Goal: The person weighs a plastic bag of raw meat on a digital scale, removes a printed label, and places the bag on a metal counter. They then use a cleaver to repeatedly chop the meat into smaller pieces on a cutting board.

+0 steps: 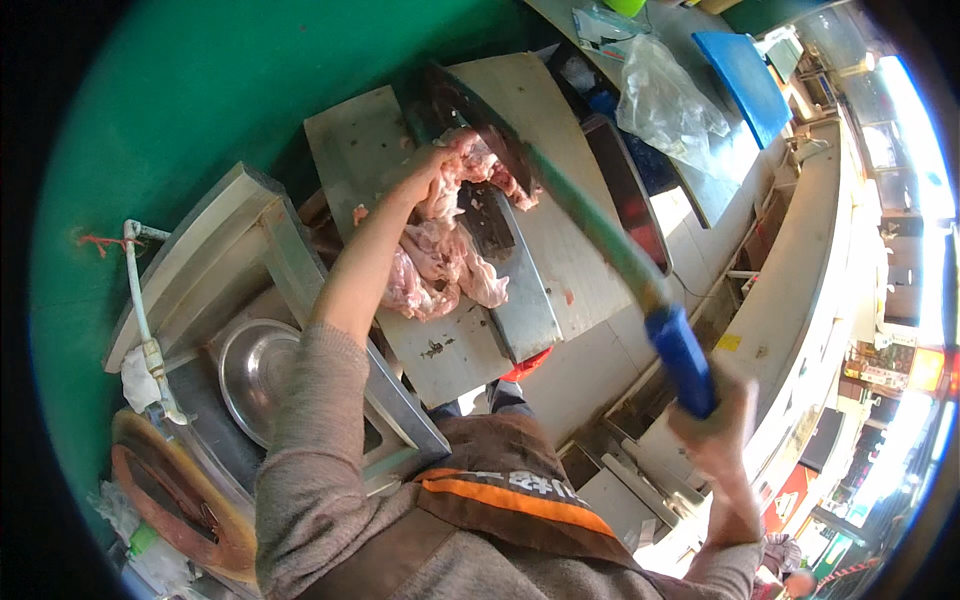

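My left hand [431,174] grips raw meat [442,259], pale pink with loose skin, probably poultry. Its far end lies under the dark blade [480,120] of a lever chopper. From the blade a long green lever [600,229] slants up towards me and ends in a blue grip [677,356]. Around that grip my right hand [716,427] is closed, slightly blurred. Below the blade runs the chopper's metal base [529,304], set across a worn, pale board [442,364]. Part of the meat hangs over the base's left side. My left fingertips are partly hidden by the meat.
At left is a metal sink [292,251] with a steel bowl [259,375] and a water pipe [139,292]. A dark bin [622,187] stands right of the board. Beyond lie a clear plastic bag [667,105] and a blue board [742,86]. A long counter [780,277] lines the right.
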{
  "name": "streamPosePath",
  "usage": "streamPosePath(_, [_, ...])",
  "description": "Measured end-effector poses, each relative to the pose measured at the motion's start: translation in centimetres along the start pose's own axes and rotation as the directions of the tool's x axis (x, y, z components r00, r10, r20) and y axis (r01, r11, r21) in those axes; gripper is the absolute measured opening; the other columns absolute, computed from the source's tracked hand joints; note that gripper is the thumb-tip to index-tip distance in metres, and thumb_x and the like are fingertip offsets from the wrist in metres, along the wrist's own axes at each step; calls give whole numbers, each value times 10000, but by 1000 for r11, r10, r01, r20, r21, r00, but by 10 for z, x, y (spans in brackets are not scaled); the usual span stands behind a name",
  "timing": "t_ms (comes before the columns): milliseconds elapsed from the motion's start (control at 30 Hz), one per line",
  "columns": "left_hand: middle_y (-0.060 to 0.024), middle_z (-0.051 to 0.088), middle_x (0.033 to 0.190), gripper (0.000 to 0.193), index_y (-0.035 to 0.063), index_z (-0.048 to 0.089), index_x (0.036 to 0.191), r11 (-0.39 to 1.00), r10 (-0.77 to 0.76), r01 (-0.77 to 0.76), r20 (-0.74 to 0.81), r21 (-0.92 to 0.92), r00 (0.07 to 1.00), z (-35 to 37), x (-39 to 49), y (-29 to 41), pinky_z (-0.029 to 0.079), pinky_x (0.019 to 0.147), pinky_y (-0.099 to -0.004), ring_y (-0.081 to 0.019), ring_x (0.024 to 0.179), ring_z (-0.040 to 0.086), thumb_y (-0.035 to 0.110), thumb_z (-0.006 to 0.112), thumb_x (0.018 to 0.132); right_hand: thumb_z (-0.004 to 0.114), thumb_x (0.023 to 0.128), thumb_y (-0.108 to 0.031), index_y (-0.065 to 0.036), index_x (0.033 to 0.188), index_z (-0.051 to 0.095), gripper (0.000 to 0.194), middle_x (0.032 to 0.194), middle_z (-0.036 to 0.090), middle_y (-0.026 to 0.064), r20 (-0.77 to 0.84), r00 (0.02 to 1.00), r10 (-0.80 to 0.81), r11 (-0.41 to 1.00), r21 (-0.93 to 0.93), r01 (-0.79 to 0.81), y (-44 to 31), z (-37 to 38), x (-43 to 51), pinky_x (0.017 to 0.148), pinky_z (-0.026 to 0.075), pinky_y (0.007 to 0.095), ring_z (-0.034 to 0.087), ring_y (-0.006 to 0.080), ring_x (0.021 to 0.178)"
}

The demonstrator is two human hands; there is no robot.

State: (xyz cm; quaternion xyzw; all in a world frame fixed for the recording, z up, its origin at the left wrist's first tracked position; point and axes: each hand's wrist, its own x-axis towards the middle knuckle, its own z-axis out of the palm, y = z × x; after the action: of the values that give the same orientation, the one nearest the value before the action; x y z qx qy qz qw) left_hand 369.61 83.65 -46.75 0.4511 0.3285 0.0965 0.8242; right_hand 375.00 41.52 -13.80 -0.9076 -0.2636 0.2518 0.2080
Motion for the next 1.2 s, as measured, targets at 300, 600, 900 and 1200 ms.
streamPosePath(300, [-45,557,613,151,49,579,824,970,-136,96,-171,-224,976,-21,-50,-14,511,584,-283,-145,594,575,162,606,727,672,550,-64,14,762,575,246,589,526,80,38,967,252,967,33,-254,211,226,46,570,446,350,516,162,570])
streamPosePath(600, [-103,627,775,263,25,589,913,911,11,77,210,-405,978,-20,-18,-27,512,609,-307,-209,668,605,228,655,759,616,591,-57,12,643,528,123,538,491,31,-66,998,14,984,177,-2,-41,-16,5,450,341,256,448,83,490])
streamPosePath(900, [-53,579,861,248,86,585,873,979,-43,13,-142,-203,989,-21,13,-58,452,534,-295,-140,633,532,303,641,765,640,584,-53,32,737,592,182,596,529,55,-23,996,84,989,124,-81,23,31,3,499,400,277,477,122,540])
streamPosePath(1200, [-12,524,815,339,63,480,1062,998,53,-46,-170,45,984,-15,-49,-9,400,552,-207,-87,668,492,53,600,746,659,539,-29,19,771,574,252,611,508,28,111,878,465,881,36,-471,174,183,39,524,424,317,490,132,554])
